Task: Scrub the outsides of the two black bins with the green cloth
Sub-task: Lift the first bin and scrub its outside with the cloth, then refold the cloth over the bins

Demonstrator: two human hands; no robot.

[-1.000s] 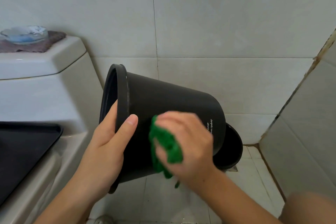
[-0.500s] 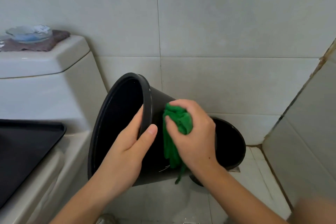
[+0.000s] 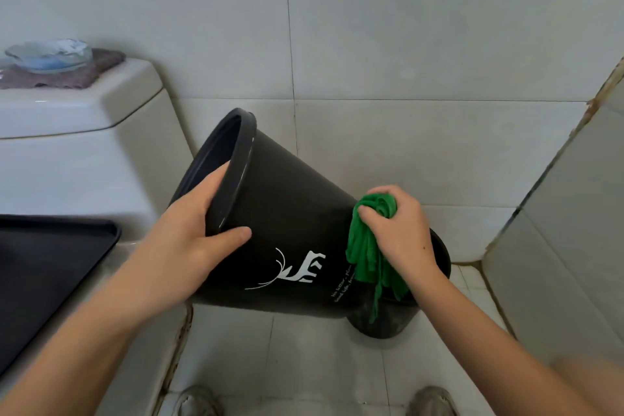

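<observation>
Above floor tiles, black bin (image 3: 287,230) tilted, mouth upper-left, base lower-right

The tilted black bin (image 3: 287,230) looks like smooth matt plastic, its rolled rim slightly shinier, with a white printed deer motif (image 3: 297,268) and small lettering lying flat on the surface. The second black bin (image 3: 388,324) behind it is mostly hidden; its visible wall seems duller, perhaps scuffed or wet. The green cloth (image 3: 368,253) is soft, ribbed fabric, bunched into folds. The toilet tank (image 3: 77,145) is glossy white ceramic, topped by a rough brownish towel (image 3: 84,74) carrying a clear glass dish (image 3: 49,54). The wall tiles (image 3: 405,44) are pale with a soft sheen. The black tray (image 3: 44,273) appears as smooth matt plastic.
</observation>
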